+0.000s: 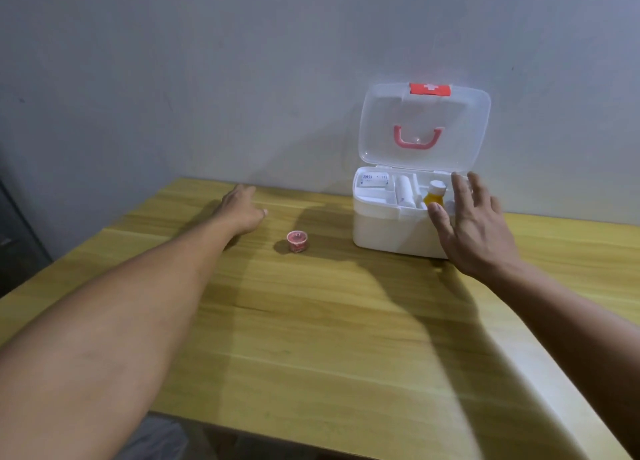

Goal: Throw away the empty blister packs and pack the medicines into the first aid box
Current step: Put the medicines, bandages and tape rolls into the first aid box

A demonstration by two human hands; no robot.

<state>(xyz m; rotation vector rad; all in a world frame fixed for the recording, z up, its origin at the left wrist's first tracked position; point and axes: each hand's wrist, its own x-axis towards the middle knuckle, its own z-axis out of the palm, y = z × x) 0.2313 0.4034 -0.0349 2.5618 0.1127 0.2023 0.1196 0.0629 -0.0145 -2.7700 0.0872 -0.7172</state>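
Observation:
A white first aid box (388,231) stands at the back right of the wooden table, its clear lid (424,127) raised against the wall. Its top tray holds a white packet (374,179), a white roll (404,190) and an orange bottle with a white cap (434,193). My right hand (474,224) hovers in front of the box's right end, fingers spread, holding nothing. A small red pot (297,241) sits on the table left of the box. My left hand (242,210) rests knuckles-up on the table, left of the pot, fingers curled under; nothing shows in it.
The wooden table (311,338) ends at a front edge near the bottom of the view and a left edge running diagonally. A grey wall stands directly behind the box. A dark object is at the far left beyond the table.

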